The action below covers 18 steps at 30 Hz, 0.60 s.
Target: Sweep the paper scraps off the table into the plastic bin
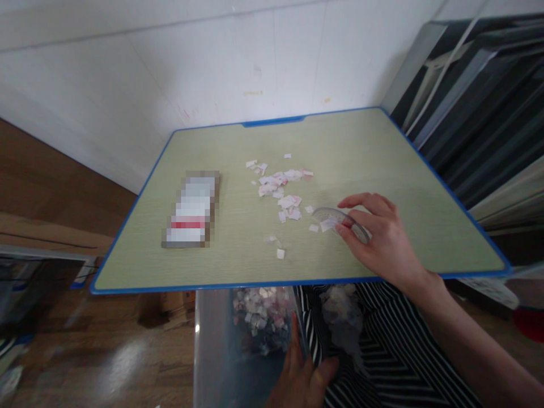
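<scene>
Pinching clear plastic [335, 215] centre-right, the right hand [382, 232] leaves one edge free; the left hand [301, 377], fingers straight, perhaps steadies the bottom-centre bin [212, 340].

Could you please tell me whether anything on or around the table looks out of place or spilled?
Small paper scraps lie loosely scattered on the table in uneven clumps, with strays around. They look somewhat spilled, since similar pieces sit together in the plastic bin below, though they may be laid out deliberately.

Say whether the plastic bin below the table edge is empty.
Not empty: small paper pieces show inside the bin.
</scene>
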### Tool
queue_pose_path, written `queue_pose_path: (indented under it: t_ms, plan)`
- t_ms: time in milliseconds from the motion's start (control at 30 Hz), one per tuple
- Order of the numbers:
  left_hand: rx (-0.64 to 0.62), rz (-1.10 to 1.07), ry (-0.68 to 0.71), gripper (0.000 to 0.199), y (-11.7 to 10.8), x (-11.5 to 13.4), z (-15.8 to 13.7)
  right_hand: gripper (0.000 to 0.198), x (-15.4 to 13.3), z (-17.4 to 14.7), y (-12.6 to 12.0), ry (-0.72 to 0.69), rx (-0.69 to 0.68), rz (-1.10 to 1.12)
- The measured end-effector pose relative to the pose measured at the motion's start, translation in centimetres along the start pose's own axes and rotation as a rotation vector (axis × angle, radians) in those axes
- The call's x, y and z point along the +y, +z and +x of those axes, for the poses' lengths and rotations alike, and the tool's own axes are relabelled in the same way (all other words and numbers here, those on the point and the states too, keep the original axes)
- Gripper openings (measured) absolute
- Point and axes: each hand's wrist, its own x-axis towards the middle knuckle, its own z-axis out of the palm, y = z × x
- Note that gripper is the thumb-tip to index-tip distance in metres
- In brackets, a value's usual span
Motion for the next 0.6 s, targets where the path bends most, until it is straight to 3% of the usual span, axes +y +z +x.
queue_pose_path:
  t_ms: [200, 367, 600]
  plan:
    - [-0.044, -0.056, 0.005, 0.057, -0.1, -0.5, -0.1, 0.013, 0.0, 0.1, 0.2, 0.066, 0.016, -0.060]
    - [-0.017, -0.042, -0.051, 0.052, -0.6, 0.7, 0.2, 0.017, -0.1, 0.2, 0.1, 0.033, 0.004, 0.084]
    - [-0.027, -0.023, 0.052, 0.055, -0.2, -0.3, 0.0, 0.015, 0.3, 0.0, 0.6, 0.049, 0.025, 0.056]
